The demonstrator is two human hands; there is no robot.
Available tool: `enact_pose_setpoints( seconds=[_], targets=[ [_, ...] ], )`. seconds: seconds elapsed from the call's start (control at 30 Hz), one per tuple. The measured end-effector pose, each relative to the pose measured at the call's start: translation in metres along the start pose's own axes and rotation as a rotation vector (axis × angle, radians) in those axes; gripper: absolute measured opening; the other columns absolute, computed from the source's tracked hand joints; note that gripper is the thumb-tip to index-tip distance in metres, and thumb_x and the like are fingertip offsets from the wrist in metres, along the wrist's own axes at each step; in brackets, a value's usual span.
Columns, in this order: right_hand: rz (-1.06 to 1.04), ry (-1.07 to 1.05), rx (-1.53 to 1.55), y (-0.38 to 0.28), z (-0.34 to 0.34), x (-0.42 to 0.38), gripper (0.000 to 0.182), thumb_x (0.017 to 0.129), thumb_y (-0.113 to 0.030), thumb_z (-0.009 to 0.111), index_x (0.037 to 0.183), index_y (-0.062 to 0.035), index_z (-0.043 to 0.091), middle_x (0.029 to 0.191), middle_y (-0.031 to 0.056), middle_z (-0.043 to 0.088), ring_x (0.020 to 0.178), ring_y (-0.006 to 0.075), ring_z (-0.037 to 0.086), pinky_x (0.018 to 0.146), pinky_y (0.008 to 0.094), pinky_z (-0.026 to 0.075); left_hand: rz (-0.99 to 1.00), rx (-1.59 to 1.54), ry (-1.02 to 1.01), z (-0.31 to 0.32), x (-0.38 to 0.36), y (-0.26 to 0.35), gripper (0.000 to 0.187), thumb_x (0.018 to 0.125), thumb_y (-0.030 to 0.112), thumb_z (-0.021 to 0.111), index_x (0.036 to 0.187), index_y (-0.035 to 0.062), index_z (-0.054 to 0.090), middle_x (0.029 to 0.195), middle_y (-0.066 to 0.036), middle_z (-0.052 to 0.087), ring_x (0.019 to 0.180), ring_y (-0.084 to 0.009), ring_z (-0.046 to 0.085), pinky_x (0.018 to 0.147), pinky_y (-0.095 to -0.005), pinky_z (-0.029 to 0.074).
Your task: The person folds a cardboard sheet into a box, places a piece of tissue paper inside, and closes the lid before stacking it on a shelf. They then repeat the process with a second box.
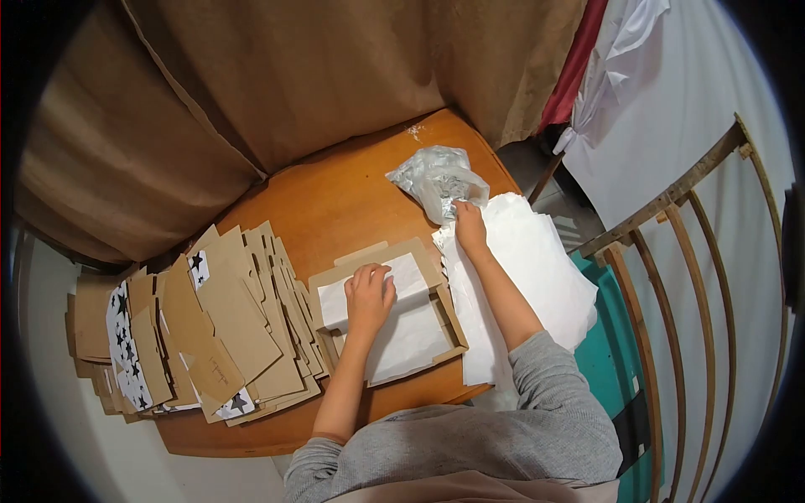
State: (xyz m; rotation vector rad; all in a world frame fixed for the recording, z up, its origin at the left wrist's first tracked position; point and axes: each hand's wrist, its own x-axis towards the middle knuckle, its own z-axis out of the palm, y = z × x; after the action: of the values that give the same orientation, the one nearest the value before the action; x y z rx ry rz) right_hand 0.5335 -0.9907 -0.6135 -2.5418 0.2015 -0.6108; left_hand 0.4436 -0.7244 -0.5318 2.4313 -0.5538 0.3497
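A shallow cardboard box (pixel 453 323) sits on the table in front of me, lined with white paper (pixel 409 348). A folded-over flap of white paper (pixel 335 303) covers its far part. My left hand (pixel 369 292) rests on that flap, fingers bent but apart, and grips nothing that I can see. At the mouth of a clear plastic bag (pixel 436 163) with silvery contents is my right hand (pixel 470 226). Its fingertips are pinched together at the bag's near edge; what they hold is too small to make out.
On the left, flattened cardboard boxes (pixel 235 306) lie in a large overlapping pile, some with star-patterned paper (pixel 126 356). White paper sheets (pixel 532 277) are stacked on the right. A wooden slatted rack (pixel 683 243) stands beyond them. Brown curtain (pixel 319 75) hangs behind the orange-brown table (pixel 335 197).
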Motion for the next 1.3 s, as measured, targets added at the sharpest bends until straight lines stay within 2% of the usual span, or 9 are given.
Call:
enact_pose_setpoints(
  seconds=[0.23, 0.5, 0.73, 0.83, 0.9, 0.93, 1.03, 1.13, 1.3],
  targets=[
    [0.045, -0.094, -0.103, 0.018, 0.009, 0.003, 0.032, 0.080, -0.006, 0.059, 0.112, -0.0073, 0.059, 0.104, 0.0134, 0.060, 0.099, 0.0325, 0.054, 0.083, 0.0410, 0.047, -0.066, -0.025, 0.019, -0.004, -0.003, -0.011, 0.021, 0.080, 0.012, 0.061, 0.100, 0.0079, 0.061, 0.107, -0.010, 0.056, 0.105, -0.0274, 0.052, 0.087, -0.0418, 0.038],
    [0.157, -0.107, -0.022, 0.005, -0.005, 0.003, 0.024, 0.081, -0.009, 0.060, 0.105, -0.0072, 0.064, 0.084, 0.0186, 0.065, 0.081, 0.0362, 0.061, 0.072, 0.0431, 0.048, -0.095, -0.045, 0.017, -0.014, -0.016, -0.015, 0.019, 0.081, 0.012, 0.061, 0.099, 0.0080, 0.062, 0.107, -0.009, 0.056, 0.105, -0.0276, 0.052, 0.086, -0.0416, 0.039],
    [0.122, -0.040, 0.063, 0.001, -0.007, -0.007, 0.017, 0.083, -0.014, 0.063, 0.097, -0.0051, 0.066, 0.079, 0.0213, 0.065, 0.075, 0.0379, 0.063, 0.069, 0.0419, 0.049, -0.117, -0.055, 0.029, -0.026, -0.032, -0.021, 0.018, 0.081, 0.012, 0.061, 0.098, 0.0085, 0.062, 0.105, -0.009, 0.056, 0.105, -0.0277, 0.052, 0.087, -0.0414, 0.039],
    [0.107, -0.042, 0.145, -0.017, -0.025, -0.014, 0.019, 0.081, -0.011, 0.064, 0.099, -0.0038, 0.066, 0.083, 0.0191, 0.066, 0.079, 0.0317, 0.065, 0.069, 0.0400, 0.050, -0.124, -0.087, 0.041, -0.029, -0.038, -0.023, 0.018, 0.081, 0.012, 0.061, 0.098, 0.0087, 0.063, 0.104, -0.009, 0.057, 0.105, -0.0277, 0.052, 0.087, -0.0413, 0.039],
    [0.087, -0.014, 0.463, -0.037, -0.039, -0.023, 0.021, 0.081, -0.008, 0.064, 0.102, -0.0045, 0.067, 0.084, 0.0163, 0.068, 0.078, 0.0285, 0.066, 0.072, 0.0350, 0.051, -0.132, -0.106, 0.039, -0.036, -0.042, -0.023, 0.018, 0.081, 0.012, 0.061, 0.098, 0.0087, 0.063, 0.103, -0.009, 0.057, 0.104, -0.0276, 0.053, 0.087, -0.0409, 0.039],
    [0.091, -0.020, 0.461, -0.052, -0.049, -0.029, 0.021, 0.081, -0.008, 0.064, 0.102, -0.0045, 0.067, 0.084, 0.0163, 0.068, 0.078, 0.0285, 0.066, 0.072, 0.0350, 0.051, -0.140, -0.125, 0.036, -0.039, -0.045, -0.023, 0.018, 0.081, 0.011, 0.061, 0.098, 0.0088, 0.063, 0.103, -0.008, 0.058, 0.103, -0.0275, 0.053, 0.087, -0.0405, 0.039],
    [0.178, -0.172, 0.615, -0.093, -0.080, -0.056, 0.023, 0.082, -0.006, 0.062, 0.104, -0.0060, 0.068, 0.088, 0.0135, 0.069, 0.078, 0.0248, 0.066, 0.074, 0.0313, 0.051, -0.132, -0.108, 0.073, -0.046, -0.054, -0.027, 0.018, 0.081, 0.011, 0.061, 0.099, 0.0089, 0.062, 0.101, -0.008, 0.058, 0.101, -0.0273, 0.054, 0.087, -0.0398, 0.039],
    [-0.062, -0.555, 0.531, -0.122, -0.106, -0.082, 0.028, 0.082, -0.005, 0.058, 0.109, -0.0072, 0.065, 0.102, 0.0126, 0.066, 0.081, 0.0205, 0.064, 0.074, 0.0298, 0.051, -0.150, -0.137, 0.092, -0.054, -0.065, -0.038, 0.017, 0.081, 0.009, 0.060, 0.098, 0.0072, 0.063, 0.097, -0.010, 0.059, 0.094, -0.0291, 0.056, 0.084, -0.0393, 0.042],
    [0.091, -0.325, 0.473, -0.100, -0.082, -0.077, 0.029, 0.083, -0.010, 0.057, 0.111, -0.0036, 0.062, 0.101, 0.0163, 0.065, 0.084, 0.0244, 0.065, 0.074, 0.0339, 0.052, -0.243, -0.216, 0.147, -0.070, -0.071, -0.046, 0.017, 0.083, 0.005, 0.056, 0.098, 0.0015, 0.061, 0.096, -0.014, 0.059, 0.086, -0.0310, 0.058, 0.080, -0.0396, 0.045]
  ],
)
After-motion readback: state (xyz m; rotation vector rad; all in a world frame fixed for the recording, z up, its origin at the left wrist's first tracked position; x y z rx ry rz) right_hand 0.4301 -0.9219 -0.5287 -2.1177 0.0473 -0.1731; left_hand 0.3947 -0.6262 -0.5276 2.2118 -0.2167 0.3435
